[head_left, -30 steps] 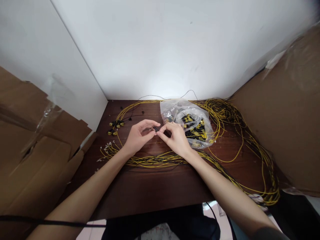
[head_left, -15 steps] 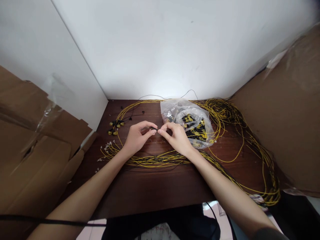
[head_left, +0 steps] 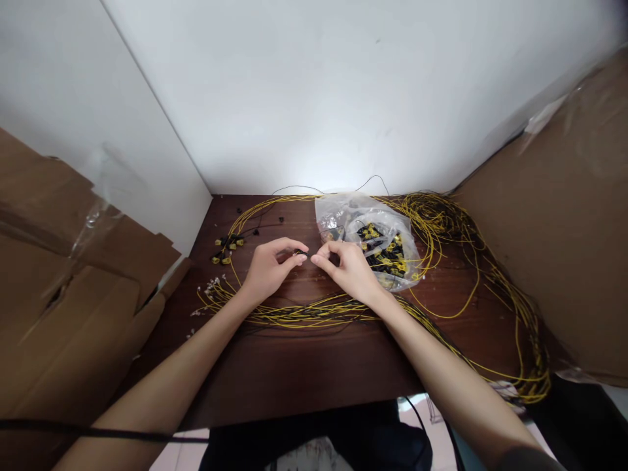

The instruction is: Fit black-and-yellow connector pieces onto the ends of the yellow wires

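Over the middle of the table, my left hand (head_left: 269, 267) pinches a small black connector (head_left: 301, 253) between thumb and forefinger. My right hand (head_left: 349, 269) is closed in a pinch just at the connector's right end; whatever lies between those fingertips is too small to make out. Below both hands runs a bundle of yellow and black wires (head_left: 304, 315), with white terminals (head_left: 212, 285) at its left end. Beside my right hand lies a clear plastic bag (head_left: 333, 212) of black and yellow connectors (head_left: 392, 258).
Several black connectors with yellow ends (head_left: 229, 243) lie at the left of the brown table (head_left: 294, 373). A tangled wire coil (head_left: 436, 219) sits back right, its strands running down the right edge. Cardboard (head_left: 88, 288) stands on the left, more cardboard (head_left: 564, 216) on the right.
My right fingertips have shifted very slightly to the right, away from the connector. My left hand holds the connector in the same place.
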Tool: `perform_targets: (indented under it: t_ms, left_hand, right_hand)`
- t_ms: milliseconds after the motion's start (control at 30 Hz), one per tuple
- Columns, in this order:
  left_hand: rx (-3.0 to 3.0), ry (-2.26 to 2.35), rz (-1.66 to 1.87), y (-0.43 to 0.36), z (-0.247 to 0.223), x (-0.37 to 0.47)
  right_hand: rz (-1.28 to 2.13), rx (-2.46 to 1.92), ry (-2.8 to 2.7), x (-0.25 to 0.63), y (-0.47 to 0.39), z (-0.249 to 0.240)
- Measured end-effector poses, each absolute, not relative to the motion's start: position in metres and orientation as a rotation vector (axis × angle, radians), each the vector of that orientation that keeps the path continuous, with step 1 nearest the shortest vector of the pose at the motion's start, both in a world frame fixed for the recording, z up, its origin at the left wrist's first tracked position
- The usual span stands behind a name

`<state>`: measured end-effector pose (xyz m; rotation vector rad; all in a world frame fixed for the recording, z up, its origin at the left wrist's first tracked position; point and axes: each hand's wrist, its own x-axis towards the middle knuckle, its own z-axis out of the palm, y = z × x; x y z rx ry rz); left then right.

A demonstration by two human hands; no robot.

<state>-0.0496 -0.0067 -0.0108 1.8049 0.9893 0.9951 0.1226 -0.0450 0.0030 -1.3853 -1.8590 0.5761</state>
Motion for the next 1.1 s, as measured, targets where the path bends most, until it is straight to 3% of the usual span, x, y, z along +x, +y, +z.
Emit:
perform_targets:
  t_ms: [1100]
  left_hand:
    - [1.797, 1.053, 1.016, 0.001, -0.021, -0.053]
  right_hand:
    - [0.638, -1.543, -1.849, 0.129, -0.044, 0.005]
